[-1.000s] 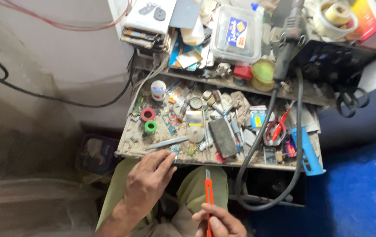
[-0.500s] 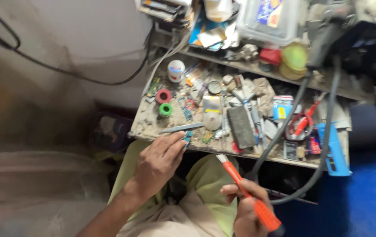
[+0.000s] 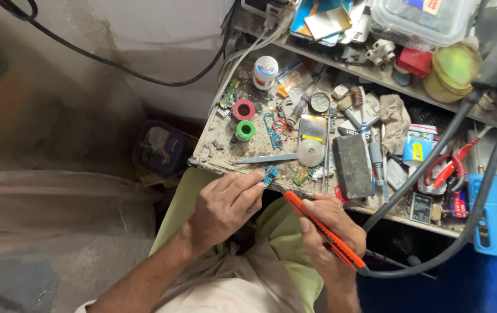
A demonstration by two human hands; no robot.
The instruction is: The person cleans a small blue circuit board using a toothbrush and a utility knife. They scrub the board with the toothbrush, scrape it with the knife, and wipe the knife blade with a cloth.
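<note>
Left of centre in the frame, the left hand [image 3: 225, 206] pinches a small green board [image 3: 270, 174] between thumb and fingertips at the bench [image 3: 213, 152] edge, just below the tweezers [image 3: 263, 159]. The board sticks out past the fingertips, up and to the right. Right of it, the right hand [image 3: 330, 232] is closed around an orange knife [image 3: 323, 235], tip aimed up-left at the board but apart from it. A firm pinch and short, shallow strokes away from the fingers would suit this work.

Pretty cluttered, dusty tabletop [image 3: 220, 152]: red tape roll [image 3: 244, 109], green tape roll [image 3: 246, 130], tweezers [image 3: 263, 159], a dark block [image 3: 351, 166], red-handled pliers [image 3: 448, 168], small circuit boards [image 3: 272, 128] everywhere.
</note>
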